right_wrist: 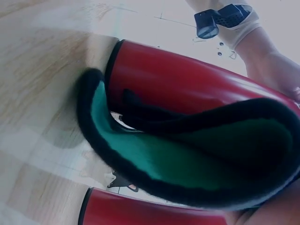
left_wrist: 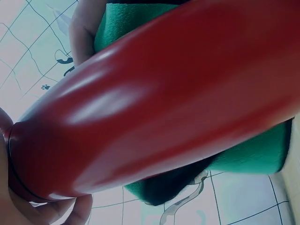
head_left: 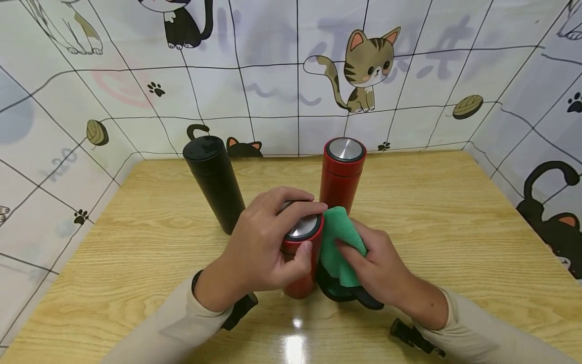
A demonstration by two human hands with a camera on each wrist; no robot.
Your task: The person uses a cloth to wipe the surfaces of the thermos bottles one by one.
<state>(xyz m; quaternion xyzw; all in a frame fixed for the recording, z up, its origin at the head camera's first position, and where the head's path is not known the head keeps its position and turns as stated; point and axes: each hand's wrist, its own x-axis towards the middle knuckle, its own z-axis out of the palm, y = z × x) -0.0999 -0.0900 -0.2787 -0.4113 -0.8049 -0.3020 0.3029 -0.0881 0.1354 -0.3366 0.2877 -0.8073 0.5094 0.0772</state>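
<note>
My left hand [head_left: 263, 242] grips the top of a red thermos bottle [head_left: 301, 283], fingers and thumb curled round its silver-and-black lid [head_left: 305, 227]. In the left wrist view the glossy red body [left_wrist: 140, 108] runs across the picture. A green cloth [head_left: 338, 247] with a dark edge is bunched in my right hand [head_left: 379, 260], thumb on top, against the bottle's right side. Seen from the right wrist, the cloth [right_wrist: 187, 159] hangs in a loose fold beside the red bottle [right_wrist: 168, 77], whose base is near the tabletop.
A second red thermos [head_left: 342, 177] stands behind, slightly right. At the back left stands a black bottle [head_left: 215, 184]. The wooden table [head_left: 432, 212] meets a cat-patterned sheet [head_left: 273, 91] at the back and sides.
</note>
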